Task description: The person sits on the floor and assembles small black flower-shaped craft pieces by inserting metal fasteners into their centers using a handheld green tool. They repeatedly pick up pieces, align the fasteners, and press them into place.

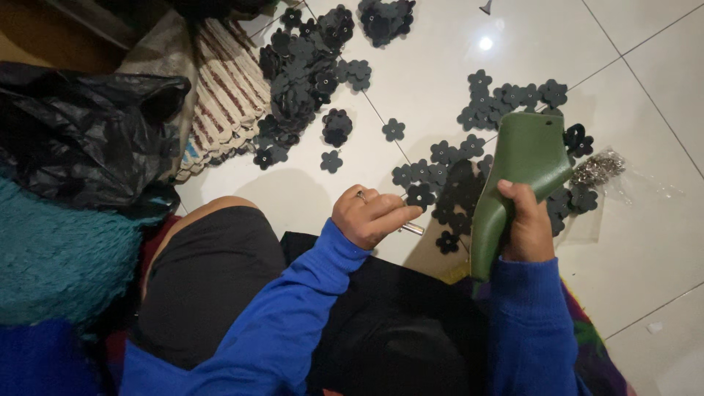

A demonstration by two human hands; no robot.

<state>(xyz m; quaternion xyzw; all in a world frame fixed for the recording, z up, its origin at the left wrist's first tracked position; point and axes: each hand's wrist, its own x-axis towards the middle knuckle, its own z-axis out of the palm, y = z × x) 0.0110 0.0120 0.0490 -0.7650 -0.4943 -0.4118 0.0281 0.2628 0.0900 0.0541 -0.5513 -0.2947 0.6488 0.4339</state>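
Observation:
My right hand point(525, 224) grips a green shoe last point(522, 165) by its middle and holds it tilted above the floor. My left hand point(370, 214) is closed around a small silvery metal piece point(413, 229) that sticks out to the right; a ring sits on one finger. A single black flower-shaped cutout point(421, 196) lies on the white tiles just past my left fingertips. Both arms wear blue sleeves. Several more black flower cutouts point(480, 103) are scattered between and beyond the two hands.
A big heap of black flower cutouts point(301, 70) lies farther away, next to a striped woven mat point(227, 92). A clear bag of small metal parts point(598, 169) sits right of the last. A black plastic bag point(81, 128) and teal fabric point(51, 249) are at left.

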